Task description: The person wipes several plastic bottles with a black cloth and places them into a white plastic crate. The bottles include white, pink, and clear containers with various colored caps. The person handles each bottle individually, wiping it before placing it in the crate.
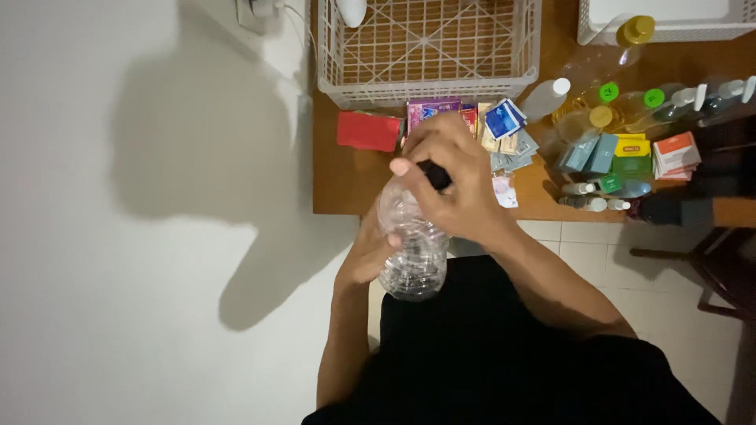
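In the head view, the left hand (368, 250) wraps from behind and below around a clear, ribbed plastic bottle (411, 250), its fingers mostly hidden by the bottle's body; it grasps the bottle in front of the person's black-clothed lap. The right hand (450, 182) sits on top of the bottle's neck, fingers curled tight around a small black cap (435, 175), which shows between the thumb and the knuckles. The bottle hangs in the air between the two hands, tilted a little, its base toward the person and its neck toward the table.

Just beyond the right hand lies a brown wooden table (346, 185). Directly past the knuckles is a spread of small flat sachets (504, 130) in blue, purple and beige, and to the left-hand side of them a red flat packet (368, 131). Farther beyond the hands stands a white plastic lattice basket (429, 47), and a second white basket (669, 20) lies far off to the right. Well to the right of the right hand are several clear plastic bottles with green and yellow caps (622, 106), a few small cardboard boxes in teal, green and orange-white (630, 153), and little white-capped vials (591, 197) near the table's edge. To the left of the left hand spreads a pale wall with the person's shadow on it.
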